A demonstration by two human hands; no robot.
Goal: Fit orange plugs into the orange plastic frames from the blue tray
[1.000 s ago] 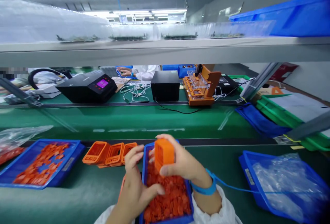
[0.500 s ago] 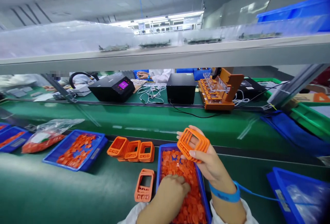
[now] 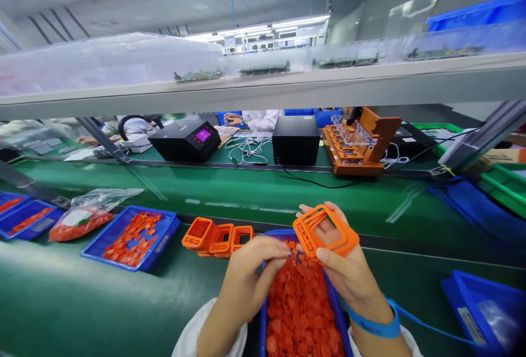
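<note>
My right hand (image 3: 345, 269), with a blue wrist strap (image 3: 375, 321), grips a fanned stack of orange plastic frames (image 3: 349, 236) with large square openings. My left hand (image 3: 252, 269) is closed in a pinch beside the frames, over the far part of a blue tray (image 3: 263, 329). Whatever lies between its fingertips is too small or hidden to make out. Small flat orange pieces (image 3: 302, 307) fill that tray. Left of the tray, stacks of similar orange frames (image 3: 222, 238) stand on the green bench, partly behind my left hand.
Further left are a blue tray of orange pieces (image 3: 164, 236) and a plastic bag (image 3: 82, 217). Blue trays (image 3: 472, 313) sit at right. Beyond stand black boxes (image 3: 296, 140), an orange fixture (image 3: 357, 148) and a co-worker's hands (image 3: 234, 119). A shelf (image 3: 246, 92) crosses overhead.
My left hand has risen out of the orange pieces toward the frames, fingers pinched. The frames in my right hand have tilted and fanned differently. The view has shifted slightly.
</note>
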